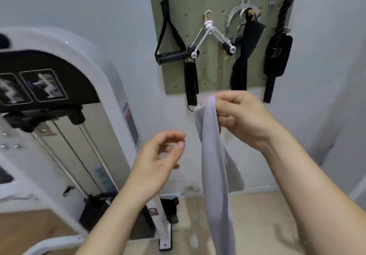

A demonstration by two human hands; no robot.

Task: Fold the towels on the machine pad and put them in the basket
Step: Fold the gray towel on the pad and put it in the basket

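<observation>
A pale grey towel [214, 165] hangs in the air in front of me, long and bunched, its lower end running past the bottom of the frame. My right hand [241, 118] pinches its top edge between thumb and fingers, at about chest height. My left hand [160, 159] hovers a little lower and to the left of the towel, fingers loosely curled, holding nothing and not touching the cloth. Neither the machine pad nor the basket is in view.
A white cable machine [85, 100] with a black panel stands at the left. On the wall ahead a green pegboard [213, 1] carries black straps, handles and a rope. Light wooden floor [263, 219] lies below.
</observation>
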